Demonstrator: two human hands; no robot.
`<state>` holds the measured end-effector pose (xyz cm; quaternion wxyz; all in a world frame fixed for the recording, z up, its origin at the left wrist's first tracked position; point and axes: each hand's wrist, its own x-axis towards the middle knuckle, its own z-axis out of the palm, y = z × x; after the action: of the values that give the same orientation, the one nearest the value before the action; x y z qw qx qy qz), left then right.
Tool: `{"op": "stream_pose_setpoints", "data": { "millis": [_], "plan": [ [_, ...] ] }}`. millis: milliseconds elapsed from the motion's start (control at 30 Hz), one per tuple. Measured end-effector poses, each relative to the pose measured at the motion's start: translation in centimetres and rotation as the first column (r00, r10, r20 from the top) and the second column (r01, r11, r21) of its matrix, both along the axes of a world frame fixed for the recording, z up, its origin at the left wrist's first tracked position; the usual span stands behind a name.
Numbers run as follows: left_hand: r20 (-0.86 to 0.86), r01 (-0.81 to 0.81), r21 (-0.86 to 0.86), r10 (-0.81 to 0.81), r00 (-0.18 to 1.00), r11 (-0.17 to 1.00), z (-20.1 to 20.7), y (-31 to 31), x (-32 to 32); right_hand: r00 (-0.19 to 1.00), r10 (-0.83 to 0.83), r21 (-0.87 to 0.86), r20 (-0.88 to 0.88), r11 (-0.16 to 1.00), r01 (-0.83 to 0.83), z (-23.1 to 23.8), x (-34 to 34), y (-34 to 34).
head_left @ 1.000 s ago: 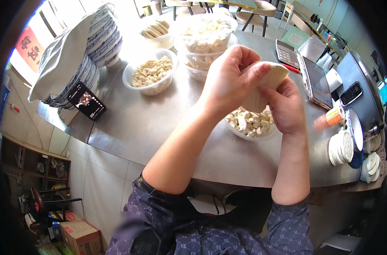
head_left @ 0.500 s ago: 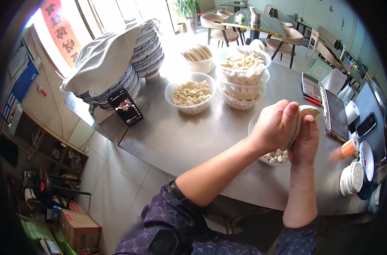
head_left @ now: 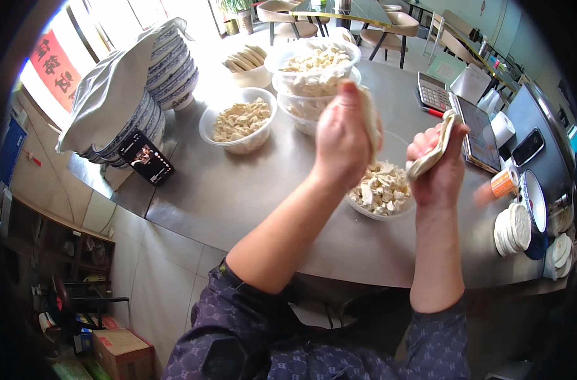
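Note:
My left hand [head_left: 344,136], thumb up, is closed on a piece of pale flatbread [head_left: 370,123] that shows along its right side. To the right, my right hand [head_left: 442,180] grips another piece of flatbread [head_left: 433,152], folded edge outward. The two hands are apart, and so are the pieces. Between and below them a clear plastic bowl [head_left: 390,217] holds torn bread bits [head_left: 382,189]; my left wrist hides part of its far left side.
Bread-filled plastic bowls stand farther off: one single bowl [head_left: 241,147] and a stack [head_left: 282,95]. Left are covered blue-and-white bowls [head_left: 133,126] and a propped phone [head_left: 146,158]. Right are a tablet [head_left: 475,136], a calculator [head_left: 433,92], an orange-labelled container [head_left: 504,182] and stacked round flatbreads [head_left: 512,229].
The hands, joined around one flatbread before, have come apart, each with a piece. The left moved leftward. The view has shifted, so the table things sit farther left and higher.

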<state>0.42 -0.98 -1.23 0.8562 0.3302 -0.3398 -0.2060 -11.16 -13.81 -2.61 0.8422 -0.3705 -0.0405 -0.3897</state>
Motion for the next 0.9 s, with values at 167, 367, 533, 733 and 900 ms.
{"op": "stream_pose_setpoints", "data": {
  "millis": [167,367,533,733,900],
  "plan": [
    [0.052,-0.165,0.181,0.159,0.986,0.970,0.7,0.6,1.3,0.839,-0.484,-0.323,-0.249,0.858,0.399,0.3,0.6,0.3],
    [0.275,-0.273,0.457,0.158,0.948,0.846,0.6,0.1,0.7,0.666,-0.720,-0.849,-0.195,0.464,0.252,-0.6,0.9,0.9],
    [0.572,-0.456,0.443,0.148,0.806,0.772,0.7,0.6,0.8,0.910,-0.250,-0.526,-0.329,0.850,0.044,0.0,0.4,0.7],
    [0.507,-0.282,0.423,0.033,0.861,0.861,0.6,0.9,1.0,0.907,-0.247,-0.612,-0.340,0.790,-0.014,0.1,-0.1,0.2],
    [0.464,-0.221,0.573,-0.090,0.881,0.789,1.6,1.7,0.8,0.835,-0.515,-0.863,-0.194,0.495,0.104,0.3,-0.3,0.4]
  ]
}}
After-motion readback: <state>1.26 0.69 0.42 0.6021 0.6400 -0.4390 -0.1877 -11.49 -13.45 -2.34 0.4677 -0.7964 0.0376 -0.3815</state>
